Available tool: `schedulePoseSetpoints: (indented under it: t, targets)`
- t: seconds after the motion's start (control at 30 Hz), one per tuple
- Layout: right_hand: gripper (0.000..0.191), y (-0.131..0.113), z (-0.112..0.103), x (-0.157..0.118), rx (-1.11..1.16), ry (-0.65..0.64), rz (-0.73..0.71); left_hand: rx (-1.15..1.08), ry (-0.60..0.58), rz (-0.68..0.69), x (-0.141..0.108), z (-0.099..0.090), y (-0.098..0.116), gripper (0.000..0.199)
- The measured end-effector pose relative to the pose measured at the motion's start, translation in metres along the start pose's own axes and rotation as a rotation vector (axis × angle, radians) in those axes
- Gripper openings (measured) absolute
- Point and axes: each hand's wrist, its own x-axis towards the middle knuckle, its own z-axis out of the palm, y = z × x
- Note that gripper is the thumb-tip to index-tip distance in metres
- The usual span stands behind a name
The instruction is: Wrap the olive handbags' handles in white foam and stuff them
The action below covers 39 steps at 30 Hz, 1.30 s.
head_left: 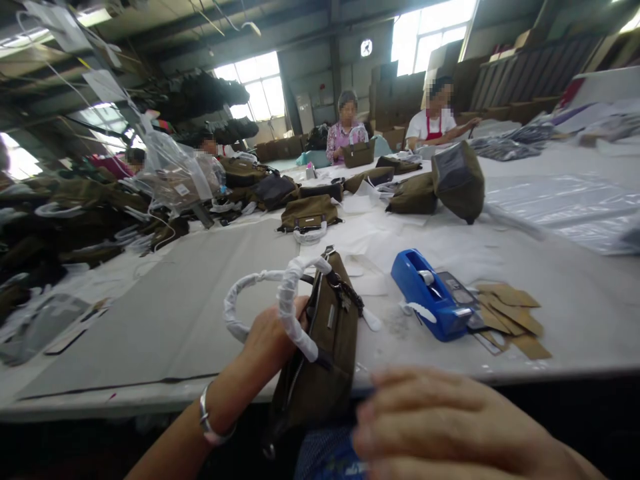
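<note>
A dark olive handbag (340, 333) stands tilted at the table's near edge, its lower end jutting out over it. Its two handles (290, 300) are wrapped in white film, and a metal charm (346, 301) hangs near its far end. My left hand (277, 333), a silver bangle at its wrist, passes through the handles and grips the bag at its top opening; the fingertips are hidden there. My right hand (440, 420) is to the right of the bag, in the foreground, blurred, with fingers stretched out and nothing in them.
A blue tape dispenser (420, 287) and brown card pieces (515, 317) lie to the right. Further back are several olive bags (310, 212) and plastic sheets (560, 200). Piled bags (65, 227) fill the left. Two people (347, 133) work across the table.
</note>
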Motion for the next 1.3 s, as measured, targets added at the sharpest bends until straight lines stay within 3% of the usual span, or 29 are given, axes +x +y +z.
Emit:
schedulePoseSetpoints:
  t: [0.07, 0.13, 0.23, 0.33, 0.43, 0.47, 0.57, 0.63, 0.8, 0.9, 1.0, 1.07, 1.17, 1.3]
  targets:
    - [0.029, 0.019, 0.006, 0.032, -0.218, 0.049, -0.079, 0.011, -0.009, 0.061, -0.003, 0.0, 0.003, 0.024]
    - [0.032, 0.047, 0.015, 0.048, -0.293, 0.165, -0.082, 0.013, -0.003, 0.095, -0.006, 0.002, 0.005, 0.025]
    - [0.025, 0.087, 0.033, 0.043, -0.232, 0.363, 0.112, -0.07, 0.062, 0.11, -0.011, 0.007, 0.003, 0.031]
    - [0.025, 0.105, 0.043, 0.026, -0.169, 0.418, 0.267, -0.191, 0.102, 0.179, -0.013, 0.012, -0.001, 0.032]
    - [0.059, 0.106, 0.037, 0.019, -0.153, 0.24, 0.365, -0.204, 0.084, 0.202, -0.012, 0.013, -0.003, 0.031]
    - [0.06, 0.104, 0.032, 0.02, -0.166, 0.13, 0.371, -0.187, 0.079, 0.193, -0.011, 0.013, -0.003, 0.031]
    - [0.028, 0.101, 0.015, 0.024, -0.282, -0.198, 0.267, -0.145, 0.083, 0.17, -0.008, 0.011, -0.002, 0.03]
    - [0.014, 0.098, 0.009, 0.027, -0.372, -0.303, 0.169, -0.143, 0.095, 0.174, -0.007, 0.011, 0.0, 0.029]
    - [0.01, 0.088, 0.013, 0.023, -0.309, -0.465, 0.084, -0.11, -0.037, 0.195, -0.004, 0.012, 0.005, 0.025]
    - [0.011, 0.076, 0.019, 0.015, -0.284, -0.559, 0.13, 0.058, -0.055, 0.091, 0.009, 0.005, -0.004, 0.028]
    - [0.011, 0.061, 0.022, 0.007, -0.231, -0.634, 0.097, 0.217, 0.057, -0.087, 0.029, -0.004, -0.02, 0.033]
    - [0.013, 0.057, 0.023, 0.005, -0.224, -0.626, 0.067, 0.245, 0.074, -0.109, 0.039, -0.006, -0.025, 0.032]
    - [0.019, 0.063, 0.023, 0.004, -0.284, -0.514, 0.064, 0.225, 0.082, -0.008, 0.042, -0.005, -0.02, 0.028]
    - [0.023, 0.076, 0.024, 0.001, -0.34, -0.42, 0.049, 0.167, 0.256, 0.175, 0.023, -0.005, -0.005, 0.022]
